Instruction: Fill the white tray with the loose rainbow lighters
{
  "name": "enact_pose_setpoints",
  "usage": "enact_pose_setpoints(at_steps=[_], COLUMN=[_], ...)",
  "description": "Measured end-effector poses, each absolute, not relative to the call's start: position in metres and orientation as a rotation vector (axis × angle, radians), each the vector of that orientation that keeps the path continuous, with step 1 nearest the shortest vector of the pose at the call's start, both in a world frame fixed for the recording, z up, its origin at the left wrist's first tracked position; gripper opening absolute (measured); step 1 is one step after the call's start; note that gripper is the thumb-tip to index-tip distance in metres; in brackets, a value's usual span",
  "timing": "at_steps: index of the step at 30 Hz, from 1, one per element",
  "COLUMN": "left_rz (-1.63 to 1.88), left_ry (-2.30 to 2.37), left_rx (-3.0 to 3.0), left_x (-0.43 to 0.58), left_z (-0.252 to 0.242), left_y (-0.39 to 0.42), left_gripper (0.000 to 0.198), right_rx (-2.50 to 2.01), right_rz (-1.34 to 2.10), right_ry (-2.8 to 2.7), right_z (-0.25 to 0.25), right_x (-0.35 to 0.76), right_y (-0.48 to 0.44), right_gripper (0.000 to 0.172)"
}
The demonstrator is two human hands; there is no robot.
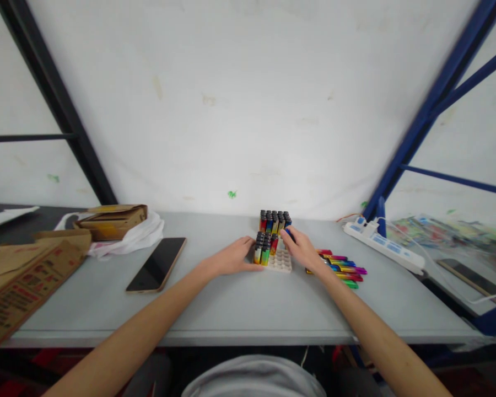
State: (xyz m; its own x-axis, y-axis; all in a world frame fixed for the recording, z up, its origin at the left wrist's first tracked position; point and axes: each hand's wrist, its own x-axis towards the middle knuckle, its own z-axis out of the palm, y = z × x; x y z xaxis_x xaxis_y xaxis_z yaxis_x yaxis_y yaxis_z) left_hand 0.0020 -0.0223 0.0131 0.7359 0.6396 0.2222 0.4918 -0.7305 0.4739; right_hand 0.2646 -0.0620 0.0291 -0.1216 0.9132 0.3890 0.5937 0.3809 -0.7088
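A white tray with rows of holes (281,267) sits on the table in front of me. Upright lighters with black tops (265,255) fill its left part, and a back group of lighters (275,221) stands behind them. My left hand (237,256) curves around the tray's left side, thumb toward the front, fingers closed against it. Over the right part, where holes show, my right hand (300,248) pinches a blue lighter (290,235). Its lower end is hidden, so I cannot tell whether it is in a hole. Loose colourful lighters (345,267) lie beside my right wrist.
A phone (157,264) lies left on the grey table (231,309). Farther left are a cardboard piece (33,275), a small open box (116,220) and a white plastic bag (149,234). A power strip (384,245) with cables lies right, near a blue metal frame (421,124).
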Motion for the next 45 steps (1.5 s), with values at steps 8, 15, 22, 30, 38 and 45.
enact_pose_setpoints(at_steps=[8, 15, 22, 30, 38, 45], left_rz=[0.547, 0.519, 0.537, 0.558, 0.513, 0.533], left_ry=[0.849, 0.884, 0.853, 0.853, 0.893, 0.886], left_rx=[2.565, 2.576, 2.552, 2.547, 2.568, 2.553], left_x=[0.002, 0.002, 0.002, 0.001, 0.003, 0.002], left_z=[0.010, 0.011, 0.012, 0.011, 0.016, 0.015], left_y=[-0.020, -0.021, -0.022, -0.021, -0.023, -0.022], left_gripper=[0.066, 0.067, 0.066, 0.066, 0.067, 0.068], right_rx=[-1.182, -1.248, -1.210, -1.403, -1.537, -1.473], right_rz=[0.216, 0.405, 0.450, 0.173, 0.320, 0.527], right_ry=[-2.043, -2.070, -2.198, -2.181, -2.039, -2.111], right_z=[0.038, 0.039, 0.034, 0.035, 0.036, 0.029], right_x=[0.274, 0.276, 0.276, 0.285, 0.368, 0.361], right_y=[-0.062, -0.069, -0.067, -0.063, -0.054, -0.052], right_gripper=[0.050, 0.056, 0.050, 0.057, 0.035, 0.024])
